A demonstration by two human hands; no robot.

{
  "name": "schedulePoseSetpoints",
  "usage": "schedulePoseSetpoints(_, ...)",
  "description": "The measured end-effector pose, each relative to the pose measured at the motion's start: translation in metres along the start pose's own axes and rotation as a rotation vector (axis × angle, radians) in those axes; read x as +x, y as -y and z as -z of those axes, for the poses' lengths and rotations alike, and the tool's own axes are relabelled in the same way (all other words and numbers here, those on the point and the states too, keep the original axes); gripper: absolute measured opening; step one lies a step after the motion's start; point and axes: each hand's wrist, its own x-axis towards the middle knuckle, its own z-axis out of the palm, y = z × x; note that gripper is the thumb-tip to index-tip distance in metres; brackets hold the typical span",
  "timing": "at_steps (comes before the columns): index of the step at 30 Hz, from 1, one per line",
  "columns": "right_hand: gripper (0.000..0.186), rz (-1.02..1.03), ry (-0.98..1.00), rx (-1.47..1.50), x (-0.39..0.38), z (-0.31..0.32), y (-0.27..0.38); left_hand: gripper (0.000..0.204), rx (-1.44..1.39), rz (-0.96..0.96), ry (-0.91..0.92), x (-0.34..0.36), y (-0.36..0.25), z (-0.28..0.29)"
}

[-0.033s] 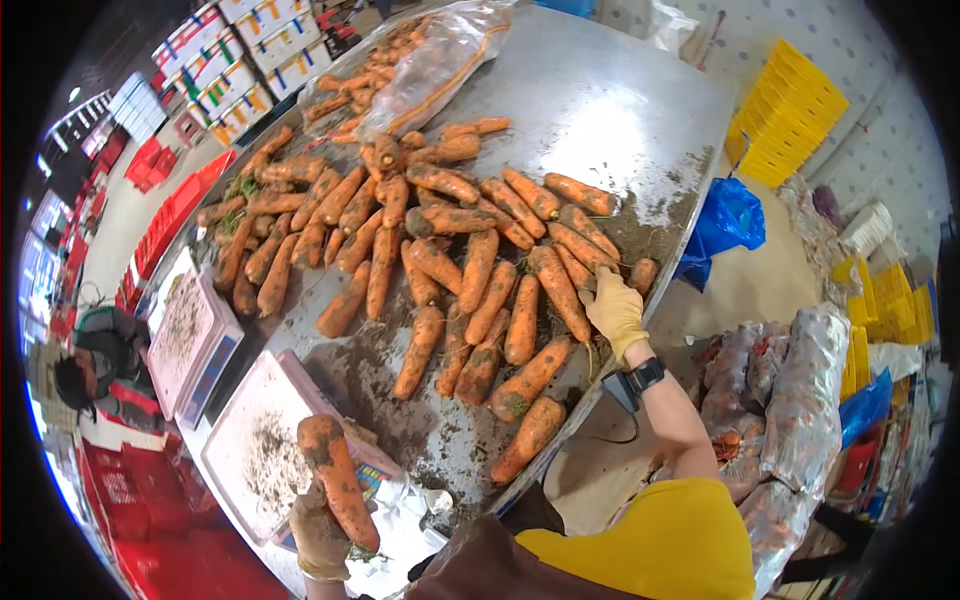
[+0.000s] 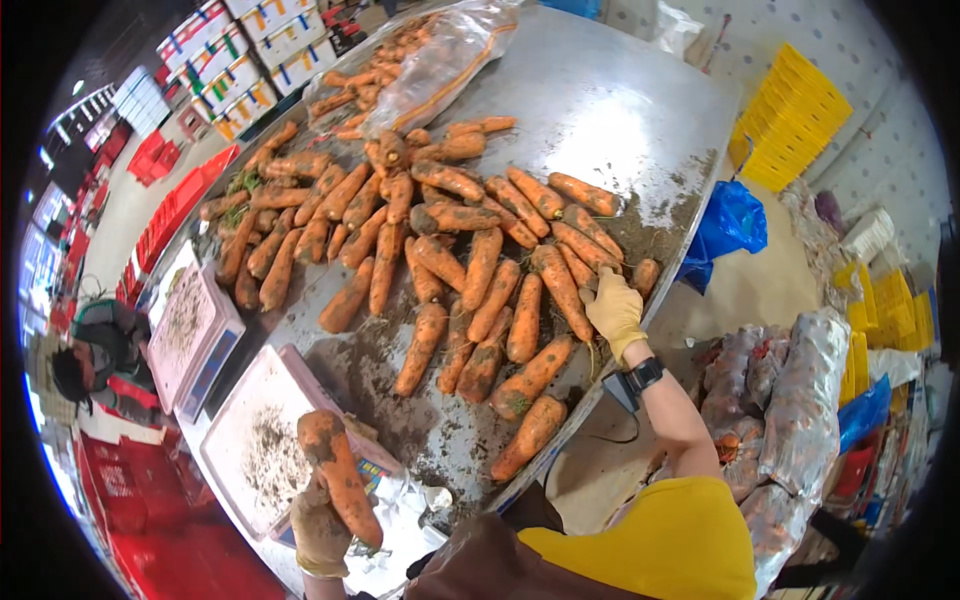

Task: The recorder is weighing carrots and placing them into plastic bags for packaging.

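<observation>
Many muddy orange carrots (image 2: 428,262) lie spread over a dirt-strewn metal table (image 2: 640,105). My left hand (image 2: 319,530), in a soiled glove, grips a large carrot (image 2: 342,480) upright above the nearer white scale (image 2: 262,455) at the lower left. At the right side of the spread, my right hand (image 2: 615,312), in a cream glove with a dark watch on the wrist, has its fingers on the end of a carrot (image 2: 585,268). A second white scale (image 2: 185,325) stands farther left, and a clear bag (image 2: 445,80) with smaller carrots lies at the far end.
Red crates (image 2: 125,505) line the left, where another person (image 2: 100,355) is beside the scales. White boxes (image 2: 235,70) are stacked behind. At right are yellow crates (image 2: 785,110), a blue bag (image 2: 725,225) and filled plastic sacks (image 2: 800,400) beside the table edge.
</observation>
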Motion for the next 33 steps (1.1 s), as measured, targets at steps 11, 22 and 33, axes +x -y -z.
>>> schedulePoseSetpoints(11, 0.04, -0.342, 0.749, 1.814, -0.044, 0.069, 0.046, 0.064, -0.033, -0.065, -0.305, -0.049, 0.013, 0.025)
schedulePoseSetpoints(22, 0.056, 0.088, 1.483, 1.695, -0.176, 0.056, 0.202, 0.064, 0.223, -0.057, -0.001, -0.096, -0.033, 0.055)
schedulePoseSetpoints(33, 0.035, 0.087, 1.653, 1.912, -0.266, -0.013, 0.41, 0.073, 0.773, -0.361, 0.055, -0.021, -0.126, 0.159)
